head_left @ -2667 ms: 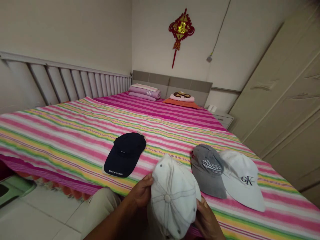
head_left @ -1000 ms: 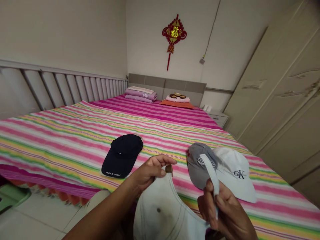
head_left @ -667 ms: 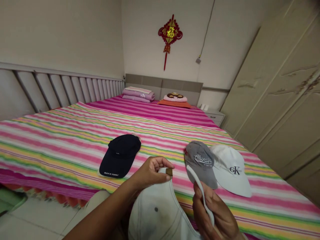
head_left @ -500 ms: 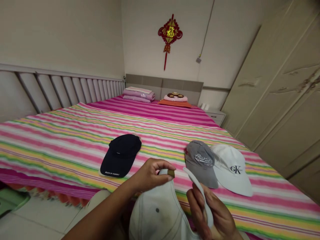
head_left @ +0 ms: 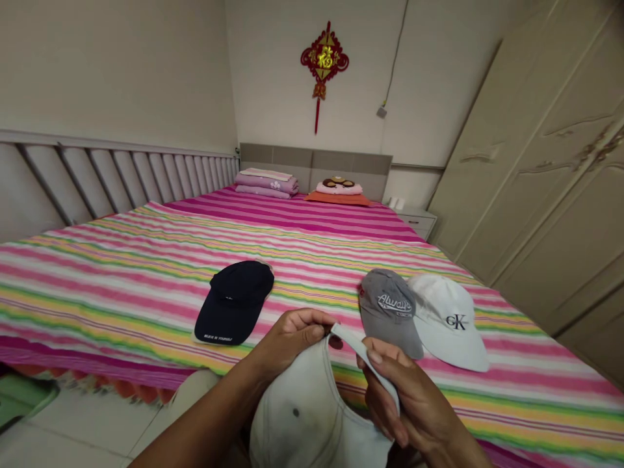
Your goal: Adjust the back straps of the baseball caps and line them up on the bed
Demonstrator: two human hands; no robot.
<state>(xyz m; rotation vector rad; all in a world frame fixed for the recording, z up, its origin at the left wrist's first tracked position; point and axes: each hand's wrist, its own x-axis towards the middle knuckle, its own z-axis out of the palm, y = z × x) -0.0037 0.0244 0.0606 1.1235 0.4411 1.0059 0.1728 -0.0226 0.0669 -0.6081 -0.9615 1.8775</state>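
the left hand (head_left: 292,339) pinches the back of a white baseball cap (head_left: 312,416), and the right hand (head_left: 409,403) pinches its thin strap (head_left: 365,359). the cap is held low over a striped bed (head_left: 121,292). a dark blue cap (head_left: 234,302) lies near the left hand. a gray cap (head_left: 389,312) touches a white cap (head_left: 448,322) near the right hand.

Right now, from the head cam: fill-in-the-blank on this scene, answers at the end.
The left hand and right hand both hold a white baseball cap by its ____.
The grey cap on the striped bedspread is embroidered with the word ____.
The white cap touching it shows the letters ____.
The navy cap lies to the ____ of the grey cap.

Missing words: strap; Always; CK; left.
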